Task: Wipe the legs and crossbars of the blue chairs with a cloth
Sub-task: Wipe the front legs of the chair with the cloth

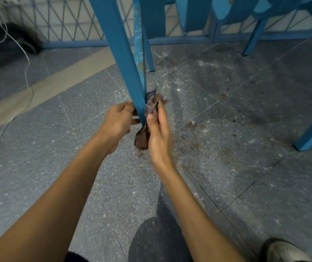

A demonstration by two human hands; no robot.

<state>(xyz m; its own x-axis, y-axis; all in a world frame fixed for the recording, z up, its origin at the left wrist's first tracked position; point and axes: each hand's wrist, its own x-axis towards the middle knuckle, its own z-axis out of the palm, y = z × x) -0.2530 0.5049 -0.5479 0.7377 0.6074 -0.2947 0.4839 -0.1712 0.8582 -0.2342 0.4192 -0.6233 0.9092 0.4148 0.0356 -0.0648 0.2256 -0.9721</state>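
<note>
A blue chair leg [120, 48] slants down from the top of the head view to the floor between my hands. My left hand [120, 120] grips the leg's lower end from the left. My right hand [158, 133] presses a crumpled dark brown and purple cloth [151, 104] against the right side of the same leg near its foot. Behind it stands a second, scuffed blue leg [139, 40]. The leg's foot is hidden by the cloth and my hands.
More blue chair legs [311, 133] stand at the right and back [253, 38]. A blue-framed mesh fence [66, 21] runs along the back. A white cable [26, 69] trails over the speckled grey tile floor at left. My shoe [285, 250] and knee sit at the bottom.
</note>
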